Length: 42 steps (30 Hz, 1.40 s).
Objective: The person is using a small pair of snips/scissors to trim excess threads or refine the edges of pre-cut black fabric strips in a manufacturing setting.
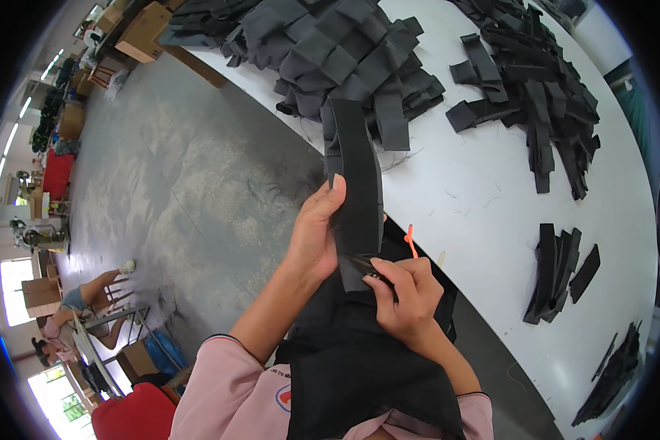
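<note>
Closest to the camera is the black apron, down at 6 o'clock. The black fabric strip is mid-view, held up by the worktop's edge, long axis pretty much 12 to 6. Left hand has it pinched along its 9 o'clock edge, thumb on the front, fingers mostly hidden. Right hand, out at about 4–5, has its grip pressed together on a small dark tool (snips, maybe; can't tell if the blades are spread). IMO it all hinges on this: the strip's near end sits around 10 o'clock from the right grip, so that hand's nearer, tool tip right at the fabric.
</note>
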Motion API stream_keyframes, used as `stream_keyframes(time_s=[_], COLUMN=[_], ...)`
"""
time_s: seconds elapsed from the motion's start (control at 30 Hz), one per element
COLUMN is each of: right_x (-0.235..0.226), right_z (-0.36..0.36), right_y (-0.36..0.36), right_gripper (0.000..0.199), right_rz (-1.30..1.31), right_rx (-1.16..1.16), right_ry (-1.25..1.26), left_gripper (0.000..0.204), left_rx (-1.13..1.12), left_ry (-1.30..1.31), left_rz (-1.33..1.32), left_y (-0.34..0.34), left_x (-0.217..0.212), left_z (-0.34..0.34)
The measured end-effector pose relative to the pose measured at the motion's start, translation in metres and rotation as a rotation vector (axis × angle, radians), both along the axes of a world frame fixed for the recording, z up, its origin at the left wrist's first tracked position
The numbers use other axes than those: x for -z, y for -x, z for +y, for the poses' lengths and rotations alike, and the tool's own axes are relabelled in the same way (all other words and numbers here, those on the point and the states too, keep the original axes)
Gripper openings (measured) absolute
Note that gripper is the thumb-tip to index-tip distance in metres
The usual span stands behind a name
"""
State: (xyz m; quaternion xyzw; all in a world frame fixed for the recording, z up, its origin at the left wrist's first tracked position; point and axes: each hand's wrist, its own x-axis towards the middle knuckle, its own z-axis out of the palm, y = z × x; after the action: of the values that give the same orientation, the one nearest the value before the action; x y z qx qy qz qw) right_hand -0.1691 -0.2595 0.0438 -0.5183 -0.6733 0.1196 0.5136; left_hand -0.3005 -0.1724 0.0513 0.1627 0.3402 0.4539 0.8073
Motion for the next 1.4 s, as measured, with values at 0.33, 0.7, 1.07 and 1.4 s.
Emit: stream_keyframes(time_s=[0.33, 0.7, 1.07, 1.4], right_x=[0.003, -0.004, -0.001, -0.006], right_z=[0.006, 0.034, 0.034, 0.032], right_y=[-0.028, -0.042, -0.04, -0.057], right_gripper=[0.017, 0.019, 0.018, 0.028], right_rz=[0.261, 0.499, 0.687, -0.112], right_rx=[-0.048, 0.042, -0.181, 0.287], right_ry=[0.356, 0.258, 0.443, 0.099], left_gripper=[0.034, 0.037, 0.041, 0.036], left_rx=[-0.018, -0.003, 0.305, 0.331], left_ry=[-0.024, 0.023, -0.044, -0.06], left_rz=[0.044, 0.035, 0.049, 0.169], left_y=[0.001, -0.009, -0.016, -0.019], left_x=[0.003, -0.007, -0.004, -0.002], left_z=[0.004, -0.009, -0.006, -0.008])
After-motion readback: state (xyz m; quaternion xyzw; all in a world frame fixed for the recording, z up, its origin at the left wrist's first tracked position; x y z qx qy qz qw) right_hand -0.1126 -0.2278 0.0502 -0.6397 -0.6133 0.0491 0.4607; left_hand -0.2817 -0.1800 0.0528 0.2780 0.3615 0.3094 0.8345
